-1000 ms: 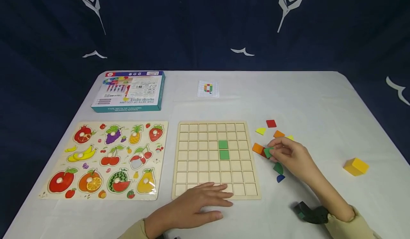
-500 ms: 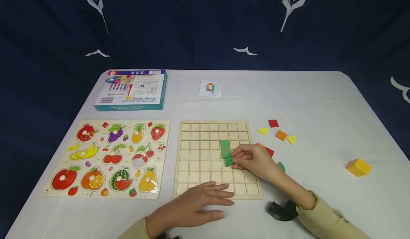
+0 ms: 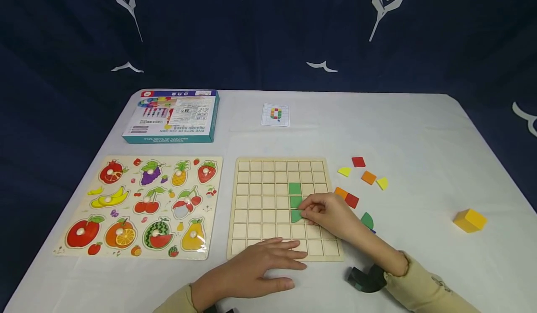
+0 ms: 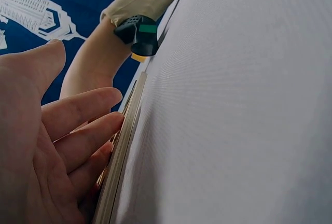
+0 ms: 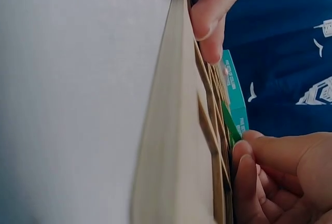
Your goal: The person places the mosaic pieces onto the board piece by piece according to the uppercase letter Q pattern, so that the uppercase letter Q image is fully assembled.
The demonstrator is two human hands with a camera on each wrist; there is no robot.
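Observation:
My right hand (image 3: 325, 213) pinches a green piece (image 3: 295, 216) between thumb and fingertips over the wooden grid board (image 3: 247, 216). In the right wrist view the green piece (image 5: 231, 123) is tilted, one edge down at the board's cells. Fingers partly cover it, so its full outline is hidden. Two green square tiles (image 3: 295, 195) lie in cells of the same column, just above it. My left hand (image 3: 264, 268) rests with fingers spread on the board's near edge; in the left wrist view its fingers (image 4: 85, 136) are relaxed and hold nothing.
Right of the board lie a red tile (image 3: 358, 162), orange tile (image 3: 368, 178), yellow piece (image 3: 344, 171) and green curved piece (image 3: 367, 220). A yellow block (image 3: 470, 220) sits farther right. A fruit puzzle (image 3: 136, 208) lies left; a box (image 3: 169, 117) and pattern card (image 3: 275, 115) stand behind.
My right hand has carried the green piece leftward from the loose pieces to the board, then lowered it slightly at the cell below the green squares. The left hand stays put.

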